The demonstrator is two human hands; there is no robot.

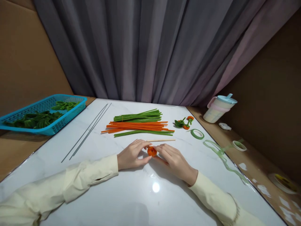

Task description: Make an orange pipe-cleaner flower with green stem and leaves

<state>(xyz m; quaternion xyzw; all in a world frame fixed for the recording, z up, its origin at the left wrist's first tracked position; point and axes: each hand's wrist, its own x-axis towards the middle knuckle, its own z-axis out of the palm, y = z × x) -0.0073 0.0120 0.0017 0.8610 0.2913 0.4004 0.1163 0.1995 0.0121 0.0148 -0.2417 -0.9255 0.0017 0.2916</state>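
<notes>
Between my hands is a small round orange fuzzy flower (pixel 152 151) with a dark centre, made of what looks like pipe cleaner. My left hand (pixel 134 154) grips its left side with thumb and fingertips. From the right, my right hand (pixel 173 160) pinches it too. A thin wooden stick (pixel 162 140) lies just beyond my fingers. Farther back are green pipe cleaners (pixel 138 116), orange pipe cleaners (pixel 138 126) and a second row of green pipe cleaners (pixel 143 133). Small orange and green pieces (pixel 180 122) lie to their right.
Dark thin wires (pixel 90 133) lie at left, near a blue basket (pixel 68 121) of green fuzzy pieces. At right are a green tape roll (pixel 197 134), a pale green ribbon (pixel 222 157), another roll (pixel 239 145) and a lidded cup (pixel 218 108). A grey curtain (pixel 141 53) hangs behind.
</notes>
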